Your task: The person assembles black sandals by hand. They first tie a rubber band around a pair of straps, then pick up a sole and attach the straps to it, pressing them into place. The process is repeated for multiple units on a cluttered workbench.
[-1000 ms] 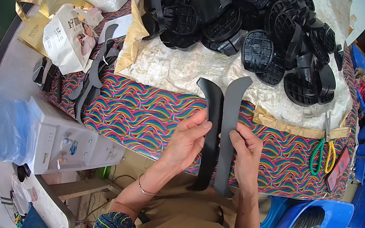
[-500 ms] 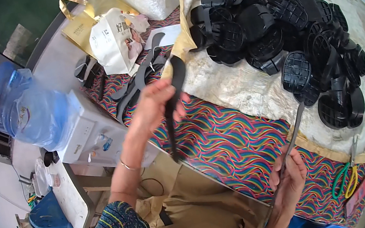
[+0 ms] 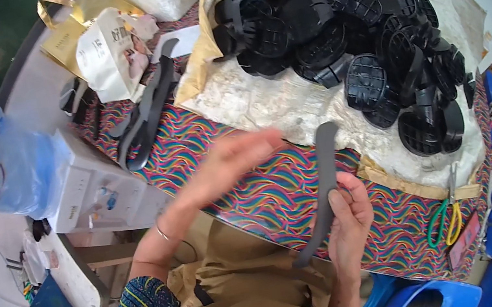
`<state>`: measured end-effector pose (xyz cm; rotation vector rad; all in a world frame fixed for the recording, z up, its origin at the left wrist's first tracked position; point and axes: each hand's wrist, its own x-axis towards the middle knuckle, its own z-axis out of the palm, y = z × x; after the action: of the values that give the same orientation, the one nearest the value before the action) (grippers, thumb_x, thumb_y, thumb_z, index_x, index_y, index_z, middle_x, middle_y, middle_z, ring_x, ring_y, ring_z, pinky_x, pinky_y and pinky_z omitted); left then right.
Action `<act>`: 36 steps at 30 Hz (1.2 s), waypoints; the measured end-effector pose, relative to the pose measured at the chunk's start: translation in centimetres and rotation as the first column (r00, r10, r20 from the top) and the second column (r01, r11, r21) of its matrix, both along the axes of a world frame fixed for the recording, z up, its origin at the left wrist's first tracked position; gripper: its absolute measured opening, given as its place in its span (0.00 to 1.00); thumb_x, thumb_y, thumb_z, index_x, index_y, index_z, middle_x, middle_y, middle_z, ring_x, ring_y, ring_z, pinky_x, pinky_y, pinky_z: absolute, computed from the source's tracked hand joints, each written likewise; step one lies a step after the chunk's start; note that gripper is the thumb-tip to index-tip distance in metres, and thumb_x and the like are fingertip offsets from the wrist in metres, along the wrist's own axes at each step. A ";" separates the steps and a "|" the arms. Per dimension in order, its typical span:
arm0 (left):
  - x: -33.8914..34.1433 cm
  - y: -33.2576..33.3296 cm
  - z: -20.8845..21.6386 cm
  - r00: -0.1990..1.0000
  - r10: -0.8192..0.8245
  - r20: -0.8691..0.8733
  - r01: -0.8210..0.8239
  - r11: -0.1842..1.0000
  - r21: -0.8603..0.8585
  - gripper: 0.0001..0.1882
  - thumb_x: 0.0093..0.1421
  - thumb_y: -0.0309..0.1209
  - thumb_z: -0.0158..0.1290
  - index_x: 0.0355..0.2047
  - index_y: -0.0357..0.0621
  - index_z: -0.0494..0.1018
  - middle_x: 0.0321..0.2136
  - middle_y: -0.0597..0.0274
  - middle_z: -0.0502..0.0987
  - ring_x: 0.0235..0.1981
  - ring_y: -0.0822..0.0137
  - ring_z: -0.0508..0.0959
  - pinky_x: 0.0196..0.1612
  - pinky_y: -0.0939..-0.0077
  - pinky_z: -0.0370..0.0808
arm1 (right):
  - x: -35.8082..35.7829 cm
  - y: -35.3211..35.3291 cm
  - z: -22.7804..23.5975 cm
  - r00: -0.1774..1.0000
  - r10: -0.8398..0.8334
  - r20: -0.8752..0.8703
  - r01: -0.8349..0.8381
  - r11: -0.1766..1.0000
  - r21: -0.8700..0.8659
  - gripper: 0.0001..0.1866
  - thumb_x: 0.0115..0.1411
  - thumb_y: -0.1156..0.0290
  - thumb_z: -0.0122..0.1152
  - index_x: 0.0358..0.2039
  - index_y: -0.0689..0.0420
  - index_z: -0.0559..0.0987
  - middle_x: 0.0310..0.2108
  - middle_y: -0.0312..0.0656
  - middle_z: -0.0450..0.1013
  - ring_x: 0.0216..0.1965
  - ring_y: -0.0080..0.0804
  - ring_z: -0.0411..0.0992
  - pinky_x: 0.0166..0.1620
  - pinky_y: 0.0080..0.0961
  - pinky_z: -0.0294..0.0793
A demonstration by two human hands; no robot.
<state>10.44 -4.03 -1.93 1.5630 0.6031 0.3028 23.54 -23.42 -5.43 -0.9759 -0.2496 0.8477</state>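
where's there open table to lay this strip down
Free: the bright wavy cloth between the loose strips on the left and the scissors on the right, in front of the right hand with its grey strip. Also the pale sheet under the black heel pile. The far side is crowded; the left hand is blurred.
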 end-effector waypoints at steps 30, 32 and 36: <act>6.8 -12.8 -3.8 0.966 0.068 0.249 -0.017 0.979 -0.203 0.20 0.62 0.18 0.53 0.56 0.36 0.72 0.45 0.63 0.78 0.41 0.77 0.76 0.41 0.82 0.76 | 2.6 -3.3 -1.8 0.891 -0.224 0.396 0.298 0.945 -0.135 0.11 0.60 0.75 0.63 0.42 0.66 0.82 0.28 0.38 0.73 0.23 0.19 0.68 0.24 0.15 0.68; 7.0 -12.9 -4.6 0.949 0.081 0.305 -0.014 0.976 -0.215 0.22 0.61 0.19 0.54 0.57 0.38 0.71 0.46 0.64 0.78 0.40 0.78 0.75 0.40 0.83 0.75 | 2.6 -3.4 -2.3 0.908 -0.223 0.354 0.282 0.952 -0.123 0.11 0.61 0.75 0.63 0.42 0.66 0.82 0.28 0.40 0.74 0.23 0.20 0.69 0.24 0.16 0.70; 7.2 -13.0 -4.9 0.940 0.080 0.331 -0.008 0.977 -0.215 0.23 0.61 0.16 0.52 0.58 0.37 0.70 0.48 0.61 0.76 0.45 0.74 0.75 0.46 0.79 0.74 | 2.5 -3.9 -3.0 0.932 -0.225 0.283 0.272 0.953 -0.137 0.11 0.61 0.75 0.63 0.42 0.67 0.82 0.26 0.41 0.75 0.25 0.22 0.72 0.27 0.18 0.74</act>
<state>17.61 -17.01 -6.85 1.2565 0.3866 0.5131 26.06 -27.33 -8.39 -1.2588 -0.2755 0.5100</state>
